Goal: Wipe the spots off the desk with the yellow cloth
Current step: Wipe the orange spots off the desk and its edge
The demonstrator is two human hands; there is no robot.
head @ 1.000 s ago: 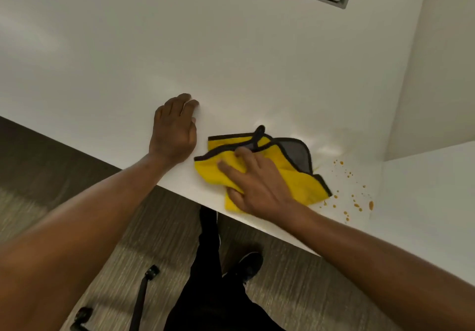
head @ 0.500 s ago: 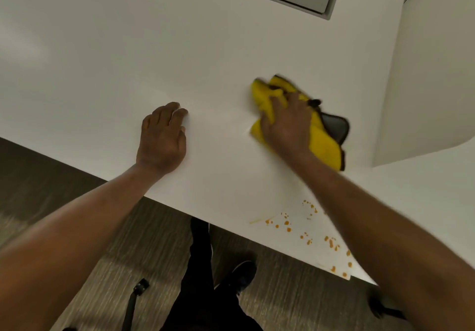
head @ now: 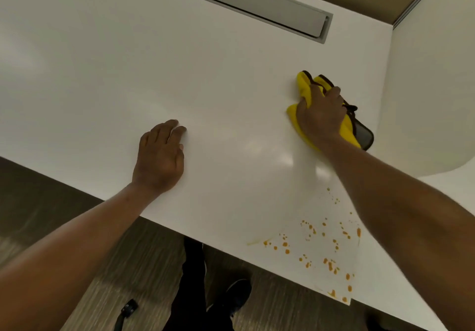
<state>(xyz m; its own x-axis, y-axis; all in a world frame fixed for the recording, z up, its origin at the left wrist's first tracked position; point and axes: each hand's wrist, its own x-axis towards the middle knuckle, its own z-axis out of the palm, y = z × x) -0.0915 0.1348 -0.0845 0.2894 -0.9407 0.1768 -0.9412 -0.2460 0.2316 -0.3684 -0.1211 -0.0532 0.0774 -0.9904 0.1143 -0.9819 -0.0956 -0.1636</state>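
The yellow cloth (head: 303,86), edged in dark trim with a grey underside, lies bunched on the white desk (head: 180,60) toward its right side. My right hand (head: 320,116) presses down on the cloth, fingers curled into it. Flat on the desk near the front edge rests my left hand (head: 160,156), holding nothing. Several orange spots (head: 321,243) are scattered near the front edge, below the cloth and partly under my right forearm. A faint wet sheen runs between the cloth and the spots.
A grey recessed cable hatch (head: 254,4) sits at the back of the desk. A white side panel (head: 431,86) rises on the right. Below the front edge are the wood-look floor, my dark trouser leg and shoe (head: 239,297), and a chair caster (head: 128,307).
My right hand slid the cloth from the front edge up and to the right, away from the spots. The view shifted, bringing more spots into sight. My left hand stayed planted.
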